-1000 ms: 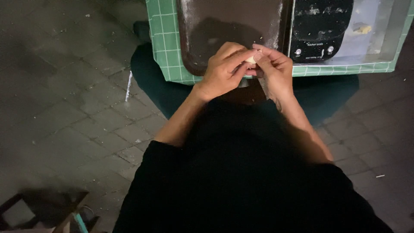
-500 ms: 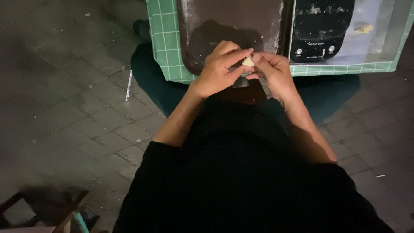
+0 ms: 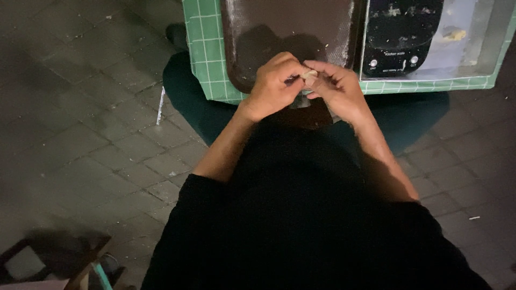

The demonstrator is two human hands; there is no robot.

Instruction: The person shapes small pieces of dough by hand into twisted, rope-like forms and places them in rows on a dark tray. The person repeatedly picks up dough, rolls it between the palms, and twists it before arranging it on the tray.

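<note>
Brown tray [image 3: 301, 27], perhaps a black scale [image 3: 403, 32], green mat [image 3: 201, 48].

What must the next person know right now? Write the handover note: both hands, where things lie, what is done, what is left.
Left hand: closed on a small pale lump, pinched from its side.
Right hand: fingertips on the same lump from the other side.
The lump is held in the air over the near edge of the brown tray, which lies on a green gridded mat. A black scale stands to the right.
Done: lump picked up, in both hands.
Left: it has not been set down; the tray shows nothing on it.
</note>
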